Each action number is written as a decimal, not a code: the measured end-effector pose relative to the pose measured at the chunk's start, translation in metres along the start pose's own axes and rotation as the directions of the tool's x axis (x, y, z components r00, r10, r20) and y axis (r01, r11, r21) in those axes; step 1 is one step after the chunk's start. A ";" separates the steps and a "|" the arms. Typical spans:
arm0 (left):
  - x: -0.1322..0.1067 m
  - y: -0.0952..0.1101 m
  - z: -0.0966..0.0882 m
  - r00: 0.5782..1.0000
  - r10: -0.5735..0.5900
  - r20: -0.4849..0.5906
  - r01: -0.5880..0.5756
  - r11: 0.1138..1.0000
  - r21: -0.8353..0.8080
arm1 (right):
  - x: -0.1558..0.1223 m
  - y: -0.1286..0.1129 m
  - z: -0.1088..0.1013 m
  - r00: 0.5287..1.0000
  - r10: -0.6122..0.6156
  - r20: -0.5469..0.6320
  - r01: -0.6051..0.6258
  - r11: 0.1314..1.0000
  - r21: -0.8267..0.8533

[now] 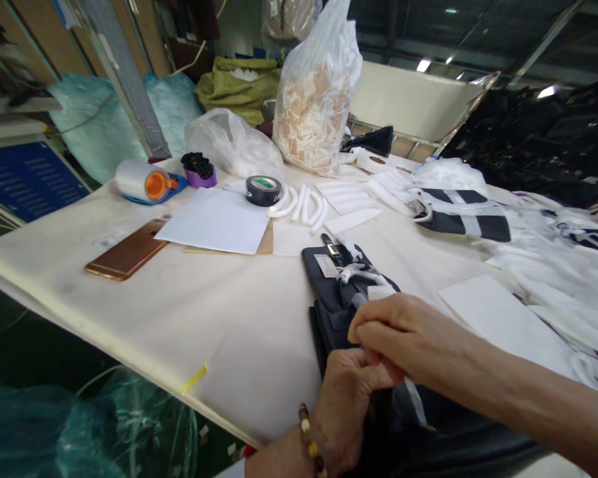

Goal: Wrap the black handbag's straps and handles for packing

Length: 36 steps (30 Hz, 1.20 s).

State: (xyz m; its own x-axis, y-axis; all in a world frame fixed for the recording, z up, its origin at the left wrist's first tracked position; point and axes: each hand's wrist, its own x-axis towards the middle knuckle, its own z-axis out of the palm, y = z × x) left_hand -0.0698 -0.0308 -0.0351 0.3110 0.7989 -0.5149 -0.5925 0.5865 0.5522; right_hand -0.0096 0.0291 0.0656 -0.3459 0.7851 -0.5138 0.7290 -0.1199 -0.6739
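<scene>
A black handbag [336,315] lies on the table, its flap toward the far side, with a gold-coloured buckle [333,250] on a short strap. White wrapping [361,272] covers parts of its handle or straps. Over the bag's near part, my right hand [396,328] is closed in a pinch on a white wrapping strip [381,292]. My left hand [346,392], with a beaded bracelet at the wrist, is closed just below and touches the right one. A thin pale end [416,401] hangs below the fingers. What the left fingertips grip is hidden.
To the left lie a phone [129,251], white paper sheets [219,219], black tape [263,190] and a clear film roll [142,180]. Curved white foam pieces [303,204] sit beyond the bag. A tall plastic sack [311,113] stands behind; another wrapped black item [463,222] is at right.
</scene>
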 end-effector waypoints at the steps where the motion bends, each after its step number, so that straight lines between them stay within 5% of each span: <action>1: 0.000 -0.001 0.001 1.000 0.002 0.016 -0.001 1.000 -0.026 | -0.006 0.001 -0.009 0.996 -0.027 -0.082 0.026 1.000 -0.017; 5: 0.005 -0.008 -0.003 0.999 -0.024 0.022 0.025 0.999 -0.044 | -0.027 0.028 -0.038 0.943 0.027 -0.331 -0.040 0.999 -0.032; 8: 0.007 -0.012 -0.007 0.999 -0.019 0.035 0.020 1.000 -0.012 | -0.035 0.064 -0.034 0.945 0.235 -0.230 -0.242 0.970 -0.003; 12: 0.007 -0.013 -0.009 0.999 -0.015 0.038 0.016 1.000 -0.016 | -0.035 0.096 -0.018 0.970 0.244 0.020 -0.243 0.953 0.178; 15: 0.006 -0.012 -0.006 0.999 0.010 0.054 -0.008 1.000 -0.026 | -0.029 0.097 -0.012 0.969 0.235 0.073 -0.246 0.936 0.253; 22: 0.007 -0.016 -0.005 0.995 0.070 0.075 -0.068 0.997 -0.021 | -0.016 0.074 -0.007 0.928 0.344 0.142 -0.361 0.925 0.117; 36: 0.006 -0.015 -0.004 0.996 0.058 0.064 -0.059 0.998 0.020 | -0.012 0.083 -0.008 0.933 0.324 0.154 -0.358 0.870 0.339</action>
State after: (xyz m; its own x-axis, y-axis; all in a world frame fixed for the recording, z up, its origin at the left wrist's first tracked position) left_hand -0.0623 -0.0357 -0.0494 0.3229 0.8384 -0.4391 -0.5952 0.5406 0.5946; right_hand 0.0593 0.0145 0.0201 -0.1779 0.6001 -0.7799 0.5575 -0.5916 -0.5824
